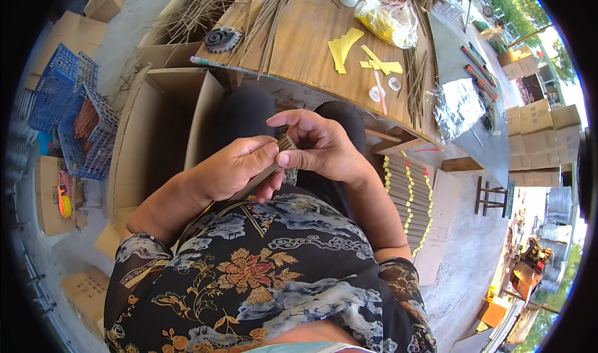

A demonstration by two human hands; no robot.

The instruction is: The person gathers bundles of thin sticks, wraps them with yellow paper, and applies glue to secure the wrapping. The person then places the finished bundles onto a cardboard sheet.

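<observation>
A: Step? We see a bundle of thin sticks at frame centre, over the lap, below the table edge. We'd judge it's being squared up.

B: Hands?

A: Left hand wraps the bundle's middle, fingers curled shut on it, forearm in from lower left. Right hand pinches the upper end, thumb and forefinger closed on the tips, other fingers bent above.

B: Next?

A: Our guess: a wrap goes on. Yellow paper strips lie on the table, upper centre; reaching them calls for one hand keeping the grip. Loose sticks there too.
</observation>
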